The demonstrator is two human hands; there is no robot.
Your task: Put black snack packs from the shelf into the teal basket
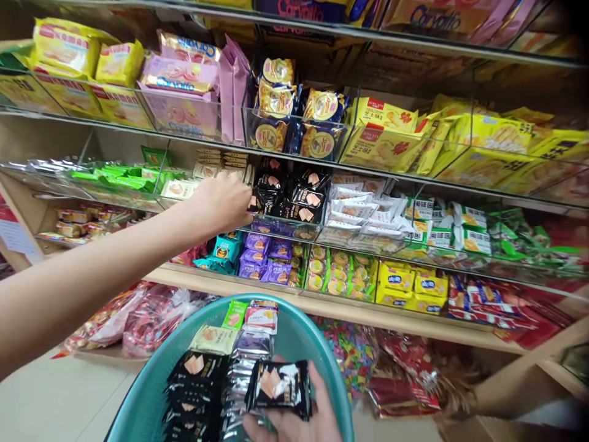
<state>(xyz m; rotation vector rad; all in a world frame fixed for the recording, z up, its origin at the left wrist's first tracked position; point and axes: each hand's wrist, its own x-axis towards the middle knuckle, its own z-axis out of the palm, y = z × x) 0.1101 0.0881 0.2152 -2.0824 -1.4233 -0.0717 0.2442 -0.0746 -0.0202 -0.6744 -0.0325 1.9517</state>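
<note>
My left hand (229, 199) reaches in from the left to the middle shelf, its fingers curled down at the edge of the black snack packets (307, 197) stacked there. A black packet shows right at its fingertips, which are partly hidden. Low in front, my right hand (299, 423) holds a black snack packet (278, 385) with a wafer picture, palm up over the teal basket (322, 344). Inside the basket stand a row of black packets (191, 374), a row of silvery packets (234, 380), a cream packet (214, 339), a green packet (235, 314) and a white-and-red packet (261, 319).
Clear dividers split the shelves. White packets (354, 209) lie right of the black ones, green packets (117, 178) to the left. Purple packets (267, 258) and yellow packets (409, 285) fill the lower shelf. Bagged red goods (151, 319) lie below, near the floor (50, 399).
</note>
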